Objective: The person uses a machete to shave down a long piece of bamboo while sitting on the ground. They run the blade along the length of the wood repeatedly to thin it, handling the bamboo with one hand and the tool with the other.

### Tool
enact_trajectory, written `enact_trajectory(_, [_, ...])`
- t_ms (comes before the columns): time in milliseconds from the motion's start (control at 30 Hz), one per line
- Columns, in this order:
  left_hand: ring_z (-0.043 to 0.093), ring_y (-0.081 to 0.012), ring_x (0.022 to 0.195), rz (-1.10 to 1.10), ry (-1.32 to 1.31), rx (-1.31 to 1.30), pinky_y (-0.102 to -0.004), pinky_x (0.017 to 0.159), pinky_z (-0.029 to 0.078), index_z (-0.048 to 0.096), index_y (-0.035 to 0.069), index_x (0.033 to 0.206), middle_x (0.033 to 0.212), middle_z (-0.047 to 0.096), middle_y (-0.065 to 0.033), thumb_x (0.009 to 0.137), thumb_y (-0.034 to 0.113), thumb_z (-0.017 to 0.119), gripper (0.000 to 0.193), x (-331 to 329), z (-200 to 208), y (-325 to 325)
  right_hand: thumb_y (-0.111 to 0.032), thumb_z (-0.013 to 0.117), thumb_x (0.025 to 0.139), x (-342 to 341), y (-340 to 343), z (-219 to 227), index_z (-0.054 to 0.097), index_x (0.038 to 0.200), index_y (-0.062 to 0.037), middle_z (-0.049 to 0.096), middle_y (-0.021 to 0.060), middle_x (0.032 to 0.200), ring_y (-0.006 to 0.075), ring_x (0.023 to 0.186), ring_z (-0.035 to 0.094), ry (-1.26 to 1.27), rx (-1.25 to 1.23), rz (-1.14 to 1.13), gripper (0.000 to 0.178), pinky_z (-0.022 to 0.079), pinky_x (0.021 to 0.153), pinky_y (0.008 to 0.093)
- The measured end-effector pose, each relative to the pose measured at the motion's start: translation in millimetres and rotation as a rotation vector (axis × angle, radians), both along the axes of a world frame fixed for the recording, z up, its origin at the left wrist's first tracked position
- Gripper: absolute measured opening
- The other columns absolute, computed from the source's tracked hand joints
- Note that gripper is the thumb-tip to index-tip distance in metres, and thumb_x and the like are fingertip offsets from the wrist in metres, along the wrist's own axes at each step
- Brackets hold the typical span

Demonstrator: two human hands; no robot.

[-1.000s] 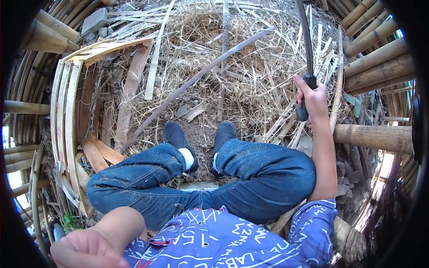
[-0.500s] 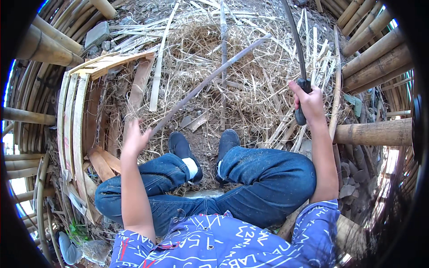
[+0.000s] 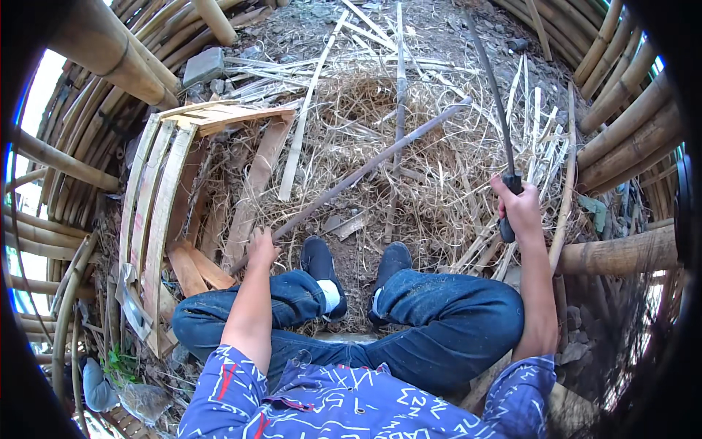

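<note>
While the right hand (image 3: 521,208) is closed around the black handle of the long-bladed knife (image 3: 502,113), blade directed toward the far edge of the shavings bed (image 3: 431,190), the left hand (image 3: 263,247) is positioned at the lower part of the dark stick (image 3: 373,167); whether its fingers enclose the stick cannot be determined. The stick extends diagonally over the shavings bed, its lower end near the slatted wooden crate (image 3: 169,212) at the left edge.

R grip (image 3: 521,205) w/ blk-handled blade (image 3: 501,111); L grip (image 3: 262,247) at long stick (image 3: 345,184), btwn ft & crate (image 3: 155,212).
</note>
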State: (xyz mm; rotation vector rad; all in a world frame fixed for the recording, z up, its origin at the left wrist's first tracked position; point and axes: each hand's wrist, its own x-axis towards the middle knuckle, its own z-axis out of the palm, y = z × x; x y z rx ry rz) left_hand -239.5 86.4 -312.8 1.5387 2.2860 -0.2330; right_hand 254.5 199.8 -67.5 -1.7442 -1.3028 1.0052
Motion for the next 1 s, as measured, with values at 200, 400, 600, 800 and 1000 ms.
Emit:
enact_trajectory(200, [0.056,-0.0343,0.112,-0.174,0.102,0.016,-0.0462,0.089,0.049,0.061,0.012,0.106,0.114,0.060,-0.0166,0.076,0.024,0.073,0.035,10.7,3.7,7.7,-0.032,0.075,0.081,7.2,0.0,-8.9,0.061,0.067,-0.0051,0.053,-0.0014,0.052,0.0066,0.044,0.050,-0.117,0.019,0.090,0.033,0.038,0.043,0.0236])
enact_trajectory(400, [0.064,-0.0389,0.085,-0.156,-0.280,0.177,-0.0492,0.075,0.050,0.064,0.005,0.092,0.086,0.066,-0.0229,0.084,0.031,0.062,0.027,45.0,90.7,27.1,-0.030,0.076,0.080,-4.9,-0.8,0.8,0.064,0.069,-0.0034,0.054,-0.0018,0.053,0.0066,0.045,0.050,-0.175,-0.028,0.151,0.031,0.038,0.044,0.0249])
enact_trajectory(600, [0.064,-0.0399,0.078,-0.180,-0.416,0.215,-0.0464,0.072,0.050,0.064,-0.002,0.084,0.078,0.065,-0.0232,0.091,0.039,0.058,0.042,73.0,156.6,25.2,-0.026,0.075,0.079,-20.7,-3.9,-3.9,0.062,0.068,-0.0031,0.052,-0.0036,0.055,0.0061,0.051,0.043,-0.211,-0.001,0.297,0.028,0.035,0.047,0.0277])
enact_trajectory(800, [0.064,-0.0397,0.075,-0.030,-0.559,0.184,-0.0450,0.070,0.049,0.066,-0.005,0.087,0.076,0.064,-0.0244,0.089,0.035,0.062,0.040,110.6,195.8,8.6,-0.020,0.073,0.073,-36.6,-7.5,-14.3,0.067,0.075,0.0021,0.059,0.0045,0.058,0.0106,0.053,0.052,-0.315,-0.045,0.507,0.023,0.043,0.051,0.0301])
enact_trajectory(1000, [0.052,-0.0197,0.054,-0.065,-0.636,0.160,-0.0372,0.054,0.042,0.061,-0.006,0.078,0.060,0.056,-0.0148,0.088,0.029,0.066,0.036,105.1,202.1,-5.0,-0.020,0.068,0.067,-36.4,-1.7,-49.9,0.068,0.075,0.0030,0.063,0.0197,0.063,0.0277,0.058,0.064,-0.471,-0.178,0.687,0.024,0.050,0.060,0.0375])
